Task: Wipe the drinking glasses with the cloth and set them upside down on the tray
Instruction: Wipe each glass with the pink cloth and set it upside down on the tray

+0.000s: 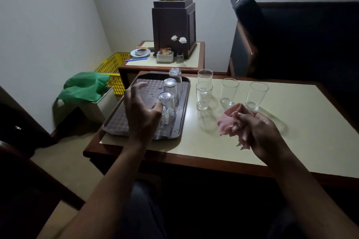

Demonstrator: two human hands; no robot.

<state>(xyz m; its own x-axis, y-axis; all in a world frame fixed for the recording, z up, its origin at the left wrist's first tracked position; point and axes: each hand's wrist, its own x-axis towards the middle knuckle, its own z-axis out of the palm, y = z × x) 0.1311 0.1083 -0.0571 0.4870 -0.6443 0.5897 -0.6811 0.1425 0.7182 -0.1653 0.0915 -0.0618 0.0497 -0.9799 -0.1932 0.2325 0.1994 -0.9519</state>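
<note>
A dark brown tray lies on the left of the cream table top. Several clear glasses stand upside down in a row along the tray's right side, the nearest glass just beyond my left hand. That hand hovers over the tray with fingers spread and loosely curled, holding nothing. Several upright glasses stand on the table to the right of the tray, one of them closest to it. My right hand grips a crumpled pink cloth just above the table, in front of the upright glasses.
The table has a wooden rim. Behind it a side table holds a lamp base, a dish, a pen and small containers. A yellow basket and a green bag sit left. A dark armchair stands back right.
</note>
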